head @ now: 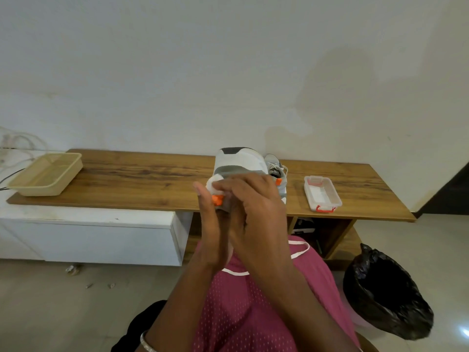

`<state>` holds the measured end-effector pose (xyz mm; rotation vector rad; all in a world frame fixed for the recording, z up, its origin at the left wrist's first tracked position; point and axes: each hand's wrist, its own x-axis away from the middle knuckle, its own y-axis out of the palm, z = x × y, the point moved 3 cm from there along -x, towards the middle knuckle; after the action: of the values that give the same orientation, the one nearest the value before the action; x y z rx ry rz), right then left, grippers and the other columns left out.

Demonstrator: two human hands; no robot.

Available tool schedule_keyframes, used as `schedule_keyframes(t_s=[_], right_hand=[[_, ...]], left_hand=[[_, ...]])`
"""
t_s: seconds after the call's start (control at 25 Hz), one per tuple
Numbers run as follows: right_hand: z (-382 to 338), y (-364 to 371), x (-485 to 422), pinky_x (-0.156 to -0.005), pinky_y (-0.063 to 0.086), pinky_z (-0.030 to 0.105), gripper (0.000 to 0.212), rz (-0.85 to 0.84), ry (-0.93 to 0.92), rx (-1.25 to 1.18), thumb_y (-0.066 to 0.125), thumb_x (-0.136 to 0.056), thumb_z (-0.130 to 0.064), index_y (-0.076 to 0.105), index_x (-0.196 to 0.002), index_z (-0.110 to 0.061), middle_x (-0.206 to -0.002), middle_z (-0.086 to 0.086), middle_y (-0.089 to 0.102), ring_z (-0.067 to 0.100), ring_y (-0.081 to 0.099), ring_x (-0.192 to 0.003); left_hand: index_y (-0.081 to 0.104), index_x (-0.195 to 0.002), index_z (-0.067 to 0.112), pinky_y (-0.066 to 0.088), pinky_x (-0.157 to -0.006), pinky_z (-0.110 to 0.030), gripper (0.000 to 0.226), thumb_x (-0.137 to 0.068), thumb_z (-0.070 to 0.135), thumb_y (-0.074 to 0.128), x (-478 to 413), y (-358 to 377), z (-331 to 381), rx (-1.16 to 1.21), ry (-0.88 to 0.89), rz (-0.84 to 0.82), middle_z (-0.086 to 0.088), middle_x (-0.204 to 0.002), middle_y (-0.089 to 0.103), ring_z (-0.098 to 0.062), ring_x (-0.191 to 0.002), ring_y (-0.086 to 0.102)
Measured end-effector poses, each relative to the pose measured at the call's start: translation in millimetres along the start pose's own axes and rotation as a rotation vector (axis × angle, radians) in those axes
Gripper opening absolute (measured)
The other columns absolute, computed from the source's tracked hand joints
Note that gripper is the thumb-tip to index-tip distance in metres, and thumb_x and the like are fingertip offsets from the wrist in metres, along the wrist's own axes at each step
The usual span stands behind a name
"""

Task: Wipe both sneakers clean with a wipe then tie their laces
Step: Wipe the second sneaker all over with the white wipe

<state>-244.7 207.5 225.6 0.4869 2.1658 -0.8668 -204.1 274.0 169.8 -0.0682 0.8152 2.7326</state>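
I am holding one sneaker [239, 161] up in front of me above the near edge of the worktop [142, 179], its grey and white sole turned toward me and its orange heel tab pointing down. My left hand [212, 224] is gripping the heel end from below, thumb standing up along the left side. My right hand [255, 199] is lying across the sole with its fingers bent over, pinning what looks like a bunched white wipe [214, 185] against the shoe; the wipe is mostly hidden under my fingertips. The second sneaker [277, 171] is sitting on the worktop just behind the raised one, laces loose. A clear wipe box [322, 194] with orange clasps is standing to its right, and a beige basket [47, 174] is resting at the far left end. A bin with a black bag [385, 293] is waiting on the floor to my right.
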Motion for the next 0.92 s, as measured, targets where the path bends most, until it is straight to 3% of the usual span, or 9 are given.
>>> schedule_keyframes(t_s=[0.08,0.16,0.24,0.32,0.52,0.68,0.76,0.84,0.92], right_hand=[[17.3,-6.4,6.1,-0.083,0.044,0.02,0.023,0.089,0.073,0.06,0.055,-0.087,-0.003,0.071,-0.102,-0.011,-0.102,0.001,0.065,0.015,0.057,-0.099],[36.5,-11.9,9.9,-0.079,0.045,0.019,0.02,0.117,0.193,0.063,0.06,-0.088,0.001,0.069,-0.1,-0.013,-0.101,0.0,0.064,0.011,0.056,-0.098],[44.5,-14.7,10.7,-0.079,0.043,0.013,0.02,0.129,0.289,0.03,0.062,-0.089,0.003,0.067,-0.098,-0.014,-0.098,-0.002,0.064,0.003,0.054,-0.094],[35.6,-12.4,7.0,-0.082,0.039,0.006,0.019,0.122,0.264,0.024,0.062,-0.089,0.002,0.069,-0.098,-0.013,-0.099,-0.002,0.064,0.001,0.053,-0.095],[13.3,-5.3,-2.6,-0.082,0.047,0.018,0.024,0.088,0.082,0.039,0.058,-0.091,0.0,0.072,-0.104,-0.013,-0.105,-0.002,0.065,0.012,0.059,-0.1],[38.1,-12.6,11.1,-0.08,0.044,0.013,0.02,0.114,0.206,0.039,0.062,-0.088,0.003,0.07,-0.098,-0.012,-0.097,-0.003,0.064,0.002,0.056,-0.094],[41.3,-13.6,12.7,-0.079,0.043,0.012,0.02,0.101,0.246,0.027,0.063,-0.087,0.004,0.069,-0.098,-0.012,-0.096,-0.003,0.065,-0.004,0.053,-0.092],[29.2,-12.0,6.7,-0.083,0.04,0.007,0.02,0.083,0.201,0.007,0.062,-0.089,0.002,0.069,-0.101,-0.013,-0.1,-0.004,0.064,-0.005,0.052,-0.098],[9.6,-7.4,-0.2,-0.087,0.042,0.012,0.024,0.043,0.121,0.006,0.06,-0.089,-0.001,0.07,-0.106,-0.014,-0.107,-0.004,0.064,0.005,0.055,-0.105]], left_hand=[[0.073,-0.114,0.021,0.052,-0.096,-0.032,0.085,-0.073,0.087,0.04,-4.1,-0.8,2.6,0.092,-0.016,-0.013,-0.006,-0.113,0.072,-0.017,-0.112,0.065],[0.052,-0.139,0.008,0.038,-0.112,-0.043,0.113,-0.061,0.09,0.054,-8.8,-0.1,6.5,0.111,0.0,0.005,-0.017,-0.137,0.058,-0.028,-0.132,0.051],[0.042,-0.146,0.005,0.027,-0.119,-0.047,0.122,-0.059,0.089,0.058,-11.1,0.8,7.6,0.139,0.012,0.011,-0.02,-0.146,0.048,-0.032,-0.139,0.042],[0.042,-0.146,0.006,0.029,-0.117,-0.046,0.114,-0.067,0.088,0.053,-11.8,-2.6,5.5,0.172,-0.007,0.015,-0.019,-0.145,0.05,-0.031,-0.138,0.044],[0.056,-0.128,0.009,0.048,-0.099,-0.035,0.075,-0.086,0.068,0.036,-8.5,-3.2,2.3,0.22,-0.035,0.019,-0.012,-0.116,0.066,-0.023,-0.113,0.06],[0.05,-0.138,0.003,0.038,-0.113,-0.044,0.076,-0.091,0.06,0.036,-11.1,-6.3,7.2,0.245,-0.009,0.035,-0.022,-0.135,0.057,-0.033,-0.131,0.051],[0.049,-0.138,0.002,0.038,-0.113,-0.045,0.073,-0.091,0.056,0.037,-12.8,-7.4,8.2,0.263,0.004,0.032,-0.023,-0.135,0.057,-0.035,-0.131,0.051],[0.056,-0.129,0.004,0.047,-0.102,-0.038,0.063,-0.092,0.052,0.038,-11.8,-5.8,8.3,0.268,0.008,0.022,-0.016,-0.12,0.064,-0.028,-0.117,0.06],[0.07,-0.108,0.011,0.055,-0.086,-0.029,0.049,-0.093,0.048,0.044,-8.8,-5.0,5.4,0.282,-0.004,0.038,-0.008,-0.1,0.071,-0.019,-0.098,0.067]])
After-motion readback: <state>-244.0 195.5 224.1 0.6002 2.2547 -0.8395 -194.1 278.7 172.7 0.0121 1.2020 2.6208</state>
